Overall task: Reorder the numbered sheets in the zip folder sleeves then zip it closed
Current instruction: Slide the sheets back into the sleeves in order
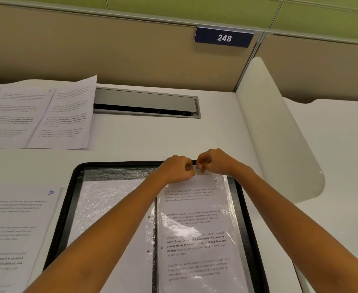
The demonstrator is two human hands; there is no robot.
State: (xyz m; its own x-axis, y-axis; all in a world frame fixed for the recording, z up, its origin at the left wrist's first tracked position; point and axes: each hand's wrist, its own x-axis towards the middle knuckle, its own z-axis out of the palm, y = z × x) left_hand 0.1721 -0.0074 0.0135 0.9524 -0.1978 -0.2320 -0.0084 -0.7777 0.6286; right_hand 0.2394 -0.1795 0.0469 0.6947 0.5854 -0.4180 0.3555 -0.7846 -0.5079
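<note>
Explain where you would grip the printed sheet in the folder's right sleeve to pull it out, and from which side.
Grip the sheet by its top edge, coming from the far side of the folder. The sleeve covers its face and its punched edge lies by the spine, so the sleeve's top, which the left hand and right hand pinch, is probably the only open end.

Setting: office workstation, cubicle type. White desk (131,136) backed by a beige fabric partition (110,49) carrying a blue number plate (224,37) reading 248. Grey cable hatch (146,102) sits along the desk's far edge. Curved white divider (275,127) at the right edge separates the neighbouring desk (332,149).
</note>
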